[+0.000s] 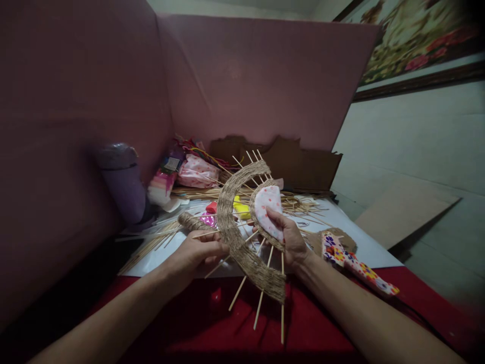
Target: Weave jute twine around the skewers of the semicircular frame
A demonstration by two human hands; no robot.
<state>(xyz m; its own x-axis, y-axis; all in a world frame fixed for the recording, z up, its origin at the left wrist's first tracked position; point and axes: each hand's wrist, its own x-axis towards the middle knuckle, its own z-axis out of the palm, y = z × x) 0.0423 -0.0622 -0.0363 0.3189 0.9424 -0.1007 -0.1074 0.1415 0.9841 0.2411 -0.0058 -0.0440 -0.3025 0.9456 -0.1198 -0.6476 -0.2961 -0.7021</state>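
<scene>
**A half-round fan [237, 241] held up over the front of the desk [373, 247]**

From where I stand, the fan is up in the air between two hands, above the near edge of the white desk top. Part of it hangs out over the red cloth [182, 328] in front. Its long, straight side faces right and runs from far to near. Its round side bulges left.

So the right hand [293, 242] is nearer the middle. It grips the fan there, thumb on the spotty patch [267, 207] and the other fingers mostly hidden behind. The left hand [202, 253] is out at the round edge. It is curled in a pinch by the stick ends, and I can't see all its fingertips.

The fan looks a bit like half a sun. Thin, pale sticks spread out like rays. A wide brown band of string goes round them, and a smaller brown rim hugs the patch. The stick tips poke out past the wide band. The patch is pale pink with little red spots.

A roll of string [194, 221] lies just past the left hand. A flowery glue gun [341, 255] lies near the desk's front right corner.
</scene>
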